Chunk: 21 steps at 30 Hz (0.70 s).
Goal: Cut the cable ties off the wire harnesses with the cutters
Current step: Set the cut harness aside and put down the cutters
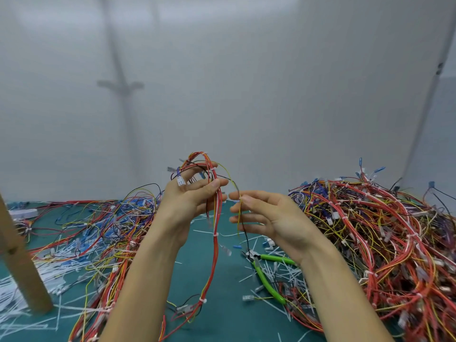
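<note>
My left hand [190,196] holds a mostly red wire harness [215,243] up above the table, its thumb and fingers curled round the bundle near its looped top. White cable ties [215,234] ring the hanging bundle at several spots. My right hand [266,218] pinches a thin yellow and black wire pair [238,225] that branches off the same harness. The green-handled cutters [265,275] lie on the green mat [222,314] below my right wrist, not held.
A big heap of tied red harnesses [382,243] fills the right side. A looser spread of wires [98,230] lies on the left. Cut white tie pieces [281,270] litter the mat. A wooden post [22,262] leans at far left. A grey wall stands behind.
</note>
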Available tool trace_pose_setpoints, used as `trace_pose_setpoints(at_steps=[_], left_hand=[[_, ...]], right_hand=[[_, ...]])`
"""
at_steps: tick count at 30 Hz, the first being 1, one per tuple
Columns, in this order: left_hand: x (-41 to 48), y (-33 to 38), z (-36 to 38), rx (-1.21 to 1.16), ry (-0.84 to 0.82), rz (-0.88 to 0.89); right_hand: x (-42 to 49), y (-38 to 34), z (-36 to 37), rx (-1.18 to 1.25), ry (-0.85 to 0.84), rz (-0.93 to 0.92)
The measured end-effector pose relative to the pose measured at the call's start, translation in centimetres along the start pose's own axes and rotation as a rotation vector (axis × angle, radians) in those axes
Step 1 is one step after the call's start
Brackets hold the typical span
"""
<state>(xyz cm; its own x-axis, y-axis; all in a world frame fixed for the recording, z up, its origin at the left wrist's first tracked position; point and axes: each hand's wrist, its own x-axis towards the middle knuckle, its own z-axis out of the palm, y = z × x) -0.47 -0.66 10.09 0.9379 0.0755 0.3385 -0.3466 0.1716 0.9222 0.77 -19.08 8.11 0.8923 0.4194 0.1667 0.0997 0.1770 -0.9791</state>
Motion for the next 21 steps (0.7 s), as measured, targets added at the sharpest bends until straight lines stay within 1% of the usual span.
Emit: trace_pose_setpoints(at_steps=[3,4,6,9,11,15,17,19,21], left_hand=[[-0.1,-0.5,1.3,-0.091,0.071,0.007],[-0.1,-0.7,1.7,-0.105,0.097,0.017],[-0.1,-1.0,2.3,-0.116,0.136,0.039],[0.0,-1.1,2.4,-0.058,0.128,0.049],[-0.1,-0.9,2.1,0.000,0.041,0.023],[-0.3,-0.7,0.8,-0.001,-0.299,-0.056],[-0.3,-1.0,0.3,0.050,-0.422,-0.089],[-0.3,-1.2,0.1,0.108,-0.500,-0.118],[-0.2,-1.6,0.3,0.080,-0.501,-0.149]], right_hand=[[-0.3,-0.1,1.3,-0.144,-0.094,0.004],[-0.2,0.0,1.8,-0.174,-0.078,-0.002],[0.0,0.2,2.4,-0.166,0.011,-0.024],[0.1,0.1,2.3,-0.114,0.126,-0.062],[0.2,-0.1,1.9,-0.040,0.203,-0.091],[0.0,-1.1,0.6,-0.020,0.353,-0.215],[-0.2,-1.6,-0.3,-0.009,0.399,-0.262],[-0.4,-1.7,-1.1,0.012,0.448,-0.277],[-0.4,-1.7,-1.4,0.025,0.494,-0.292]])
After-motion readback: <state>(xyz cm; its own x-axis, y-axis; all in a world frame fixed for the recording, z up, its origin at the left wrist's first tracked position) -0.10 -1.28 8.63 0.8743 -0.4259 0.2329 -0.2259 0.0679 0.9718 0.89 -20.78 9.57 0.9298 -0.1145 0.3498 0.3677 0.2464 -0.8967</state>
